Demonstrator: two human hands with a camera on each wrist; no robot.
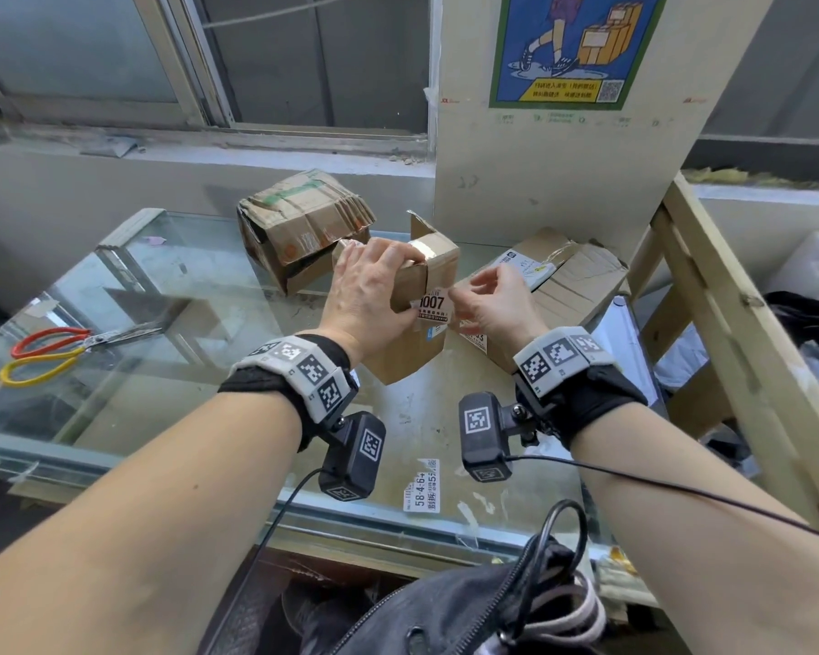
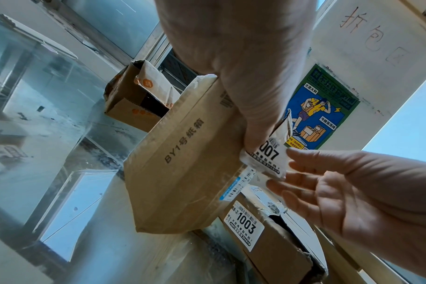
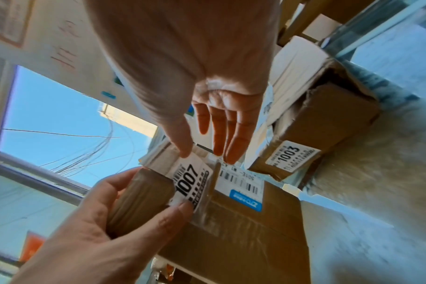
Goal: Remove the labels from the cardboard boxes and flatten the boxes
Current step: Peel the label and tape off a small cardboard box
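Note:
A small brown cardboard box (image 1: 438,260) (image 2: 182,163) (image 3: 243,230) is held up over the glass table (image 1: 185,286). My left hand (image 1: 388,286) (image 2: 243,76) (image 3: 97,221) grips its left end, and the thumb presses the lower corner of a white label (image 1: 432,304) (image 2: 268,155) (image 3: 190,180) printed 1007. My right hand (image 1: 455,295) (image 2: 341,192) (image 3: 200,151) is at the label's right edge. Its thumb tip touches the upper corner and its fingers are straight. A second barcode label (image 3: 241,184) with a blue strip sits beside the first.
A crushed open box (image 1: 299,219) lies at the back left. A torn box (image 1: 554,286) (image 2: 268,240) labelled 1003 lies at the right. Red and yellow scissors (image 1: 67,347) lie at the left. A loose label (image 1: 424,484) sticks to the glass. A wooden frame (image 1: 729,300) stands at the right.

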